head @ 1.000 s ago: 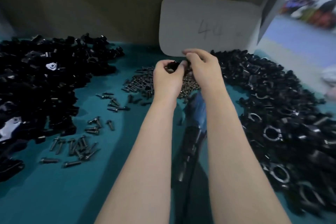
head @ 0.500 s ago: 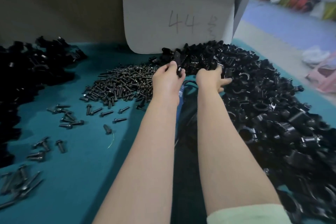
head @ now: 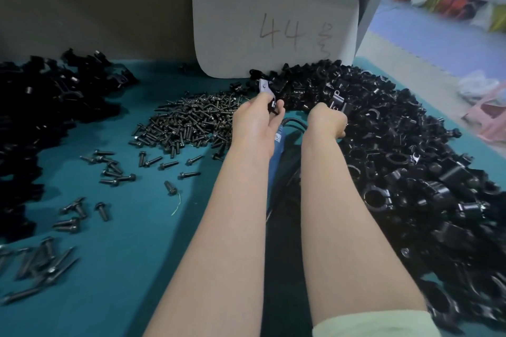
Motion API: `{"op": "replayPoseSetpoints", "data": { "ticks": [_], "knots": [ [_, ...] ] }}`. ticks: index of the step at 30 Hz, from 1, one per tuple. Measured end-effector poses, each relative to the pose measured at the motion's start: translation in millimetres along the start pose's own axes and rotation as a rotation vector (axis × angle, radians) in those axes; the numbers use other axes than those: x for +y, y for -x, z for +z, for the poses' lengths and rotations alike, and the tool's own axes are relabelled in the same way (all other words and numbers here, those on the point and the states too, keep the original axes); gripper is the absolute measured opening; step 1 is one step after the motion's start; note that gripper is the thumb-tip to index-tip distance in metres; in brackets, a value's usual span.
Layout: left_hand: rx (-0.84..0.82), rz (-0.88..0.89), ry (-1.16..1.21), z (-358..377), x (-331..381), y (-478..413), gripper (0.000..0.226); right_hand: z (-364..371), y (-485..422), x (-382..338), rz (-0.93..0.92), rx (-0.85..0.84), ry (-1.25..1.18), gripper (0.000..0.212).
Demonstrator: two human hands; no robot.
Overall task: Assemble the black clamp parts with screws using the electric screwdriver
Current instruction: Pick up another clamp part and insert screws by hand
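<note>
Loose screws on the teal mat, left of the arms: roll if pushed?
Probably roll in an arc, not straight: each loose screw has a wide head on a thinner shank. Likely stiff and heavy for size; they look like dark metal. The teal mat looks matte, so sliding is probably limited.

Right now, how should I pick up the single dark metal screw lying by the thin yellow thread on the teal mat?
Probably pinch the dark metal screw across its shank, near the wider head, coming straight down from above. It lies flat on the teal mat, apart from the other screws, with bare mat along both long sides. The thin yellow thread lies beside it.
</note>
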State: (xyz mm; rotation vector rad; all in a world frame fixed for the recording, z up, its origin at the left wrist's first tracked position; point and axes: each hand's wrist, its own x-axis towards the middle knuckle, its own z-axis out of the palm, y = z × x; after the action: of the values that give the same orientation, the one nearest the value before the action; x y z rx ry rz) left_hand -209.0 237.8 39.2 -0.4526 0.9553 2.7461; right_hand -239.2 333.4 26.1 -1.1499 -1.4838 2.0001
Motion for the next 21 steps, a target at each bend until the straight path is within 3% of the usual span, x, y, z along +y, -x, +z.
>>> {"op": "replayPoseSetpoints", "data": {
  "ticks": [2, 6, 12, 17, 21],
  "knots": [
    [0.006, -0.008, 0.003, -1.9, 3.0, 3.1, 0.009, 0.0, 7.9, -1.5, -0.028, 0.020, -0.031, 0.038],
    [-0.013, 0.016, 0.030, -9.7, 12.2, 15.2, 0.043, -2.0, 29.6, -3.7, -0.145, 0.045, -0.128, 0.022],
    [-0.037, 0.103, -0.017, -35.8, 26.8, 56.5, 0.010, -18.4, 87.0, 13.6, -0.182, -0.244, -0.179, 0.027],
    [0.019, 0.210, -0.057, -77.8, 32.1, 90.9, 0.011, -34.3, 141.1, 35.8, -0.117, -0.609, -0.165, 0.007],
    [0.066, 0.295, 0.073, -103.9, 37.0, 104.5, 0.013, -32.1, 162.5, 47.4, -0.108, -0.728, -0.084, 0.018]
  ]
}}
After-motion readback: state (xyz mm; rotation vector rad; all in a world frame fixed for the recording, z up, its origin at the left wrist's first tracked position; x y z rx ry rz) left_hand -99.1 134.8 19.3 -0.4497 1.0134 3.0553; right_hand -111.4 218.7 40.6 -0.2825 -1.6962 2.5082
